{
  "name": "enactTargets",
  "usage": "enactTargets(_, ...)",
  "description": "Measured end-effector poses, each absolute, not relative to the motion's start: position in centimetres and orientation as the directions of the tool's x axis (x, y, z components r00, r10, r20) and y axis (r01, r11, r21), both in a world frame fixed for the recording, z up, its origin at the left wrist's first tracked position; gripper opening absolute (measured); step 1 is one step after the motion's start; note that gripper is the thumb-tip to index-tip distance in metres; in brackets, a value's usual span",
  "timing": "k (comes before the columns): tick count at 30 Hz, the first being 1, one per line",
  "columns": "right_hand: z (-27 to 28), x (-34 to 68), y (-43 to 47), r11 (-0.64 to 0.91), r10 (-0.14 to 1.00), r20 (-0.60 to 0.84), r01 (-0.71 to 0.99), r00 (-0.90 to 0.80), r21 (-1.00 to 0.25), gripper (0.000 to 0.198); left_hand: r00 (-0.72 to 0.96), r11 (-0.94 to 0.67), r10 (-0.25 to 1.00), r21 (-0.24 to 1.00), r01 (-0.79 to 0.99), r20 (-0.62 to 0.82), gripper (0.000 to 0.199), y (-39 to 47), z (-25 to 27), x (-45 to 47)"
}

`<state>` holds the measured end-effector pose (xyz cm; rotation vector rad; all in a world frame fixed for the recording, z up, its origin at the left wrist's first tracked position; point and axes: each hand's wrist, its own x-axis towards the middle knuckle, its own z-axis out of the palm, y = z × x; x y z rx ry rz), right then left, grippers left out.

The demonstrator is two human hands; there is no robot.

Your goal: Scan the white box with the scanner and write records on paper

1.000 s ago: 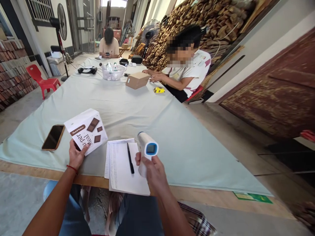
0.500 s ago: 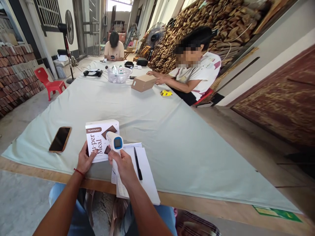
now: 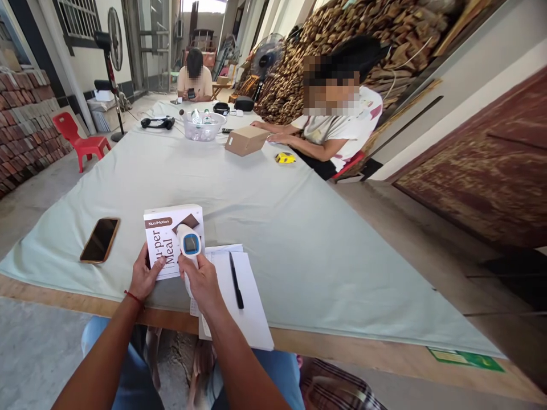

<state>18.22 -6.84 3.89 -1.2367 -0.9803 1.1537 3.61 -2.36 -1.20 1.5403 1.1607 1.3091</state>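
My left hand (image 3: 145,273) grips the lower left side of a white box (image 3: 159,239) printed "NutriMotion", its thumb across the front. The box stands tilted up at the table's near edge. In my right hand (image 3: 201,280) is a white infrared thermometer (image 3: 190,242) with a blue-framed screen facing me. Its head overlaps the right part of the box, and I cannot tell whether the two touch. Beside my right hand lie white paper sheets (image 3: 252,324) with a black pen (image 3: 236,282) on top. A dark-screened phone (image 3: 100,240) rests left of the box.
Farther up the cloth-covered table (image 3: 342,273) are a cardboard box (image 3: 245,141), a yellow tape measure (image 3: 285,158) and a clear plastic basin (image 3: 203,130) with bottles. One person (image 3: 342,125) sits at the right side, another (image 3: 195,80) at the far end. A red chair (image 3: 81,139) stands left.
My right hand has shifted the thermometer slightly left across the box front. The whole view has slid a little. The far person's phone is raised higher, and the right-hand person's hands have moved slightly.
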Motion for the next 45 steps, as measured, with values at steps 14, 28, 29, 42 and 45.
enactTargets(14,3.6,18.1,-6.8,-0.034,0.985,-0.055,-0.128,0.163,-0.991,0.036,0.026,-0.276,0.961,0.949,0.149,0.276,0.062,-2.5,-1.0,3.7)
enactTargets(28,4.8,19.5,-9.1,-0.046,0.987,-0.069,-0.154,0.148,-0.987,0.025,-0.028,-0.286,0.955,0.942,0.178,0.296,0.065,-2.5,-1.8,3.8)
enactTargets(29,4.8,19.8,-9.5,-0.042,0.985,-0.068,-0.156,0.161,-0.987,0.025,-0.061,-0.301,0.946,0.933,0.196,0.318,0.067,-2.5,-2.0,3.8)
enactTargets(42,4.8,28.0,-15.4,-0.088,0.875,-0.089,-0.024,0.475,-0.996,0.049,-0.453,-0.251,0.568,0.669,0.699,0.687,0.084,-2.5,-2.2,2.8)
enactTargets(45,4.4,29.7,-16.1,-0.117,0.851,-0.093,0.015,0.516,-0.993,0.050,-0.182,-0.414,0.544,0.450,0.791,0.819,0.063,-4.8,-1.1,4.7)
